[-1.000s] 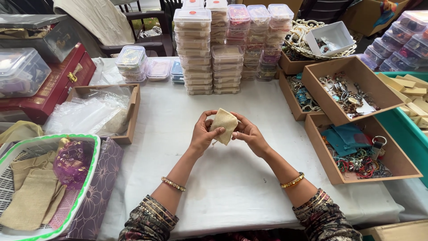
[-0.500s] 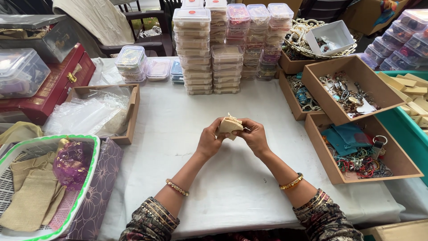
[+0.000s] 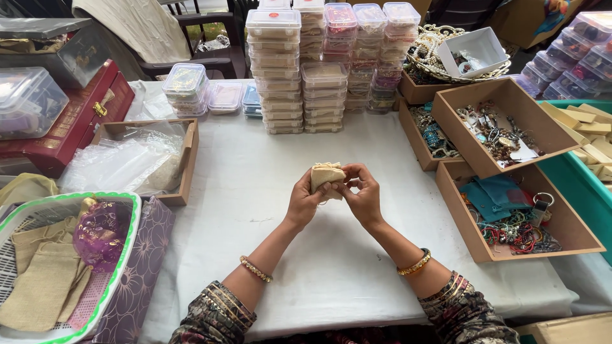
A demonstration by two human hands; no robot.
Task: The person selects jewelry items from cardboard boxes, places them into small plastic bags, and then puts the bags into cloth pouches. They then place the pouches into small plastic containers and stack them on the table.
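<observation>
I hold a small beige cloth pouch (image 3: 324, 174) over the middle of the white-covered table (image 3: 331, 267). My left hand (image 3: 305, 202) grips its lower left side, thumb across the front. My right hand (image 3: 364, 194) pinches its right side, where thin drawstrings hang. The pouch's gathered mouth points up and away from me. Both wrists wear gold bangles.
Stacks of clear lidded boxes (image 3: 299, 64) stand at the back. Brown trays of jewellery (image 3: 503, 127) and blue pouches (image 3: 510, 213) line the right. On the left are a tray of plastic bags (image 3: 137, 159) and a green-rimmed basket (image 3: 64, 255) with burlap pouches and a purple pouch.
The pouch was flat and upright between my fingers; it is now bunched, its mouth gathered. Both hands have closed in around it and shifted slightly.
</observation>
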